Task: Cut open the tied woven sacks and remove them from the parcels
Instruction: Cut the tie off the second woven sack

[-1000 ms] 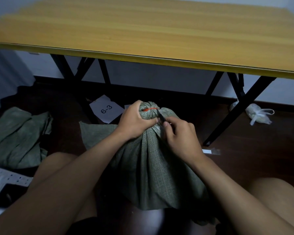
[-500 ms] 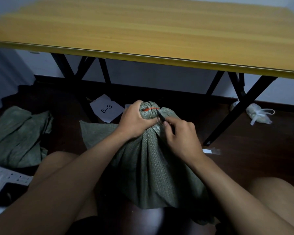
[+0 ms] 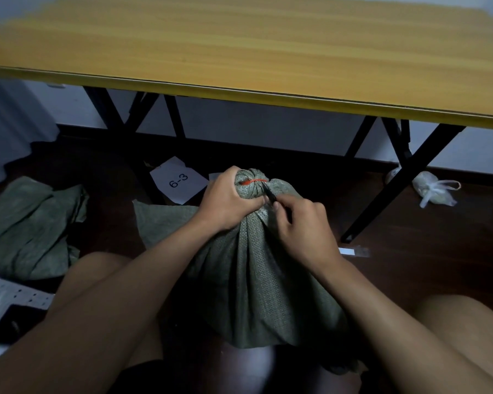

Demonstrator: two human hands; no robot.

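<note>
Sack (image 3: 251,268) stands between the knees; left hand (image 3: 228,201) grips its gathered neck just left of the red tie (image 3: 254,182); right hand (image 3: 302,228) pinches a dark blade (image 3: 269,194), tip aimed far-left at it.

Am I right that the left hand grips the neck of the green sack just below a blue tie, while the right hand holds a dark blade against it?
Not quite: the head view shows the tie is red-orange, not blue. The rest stands.
</note>
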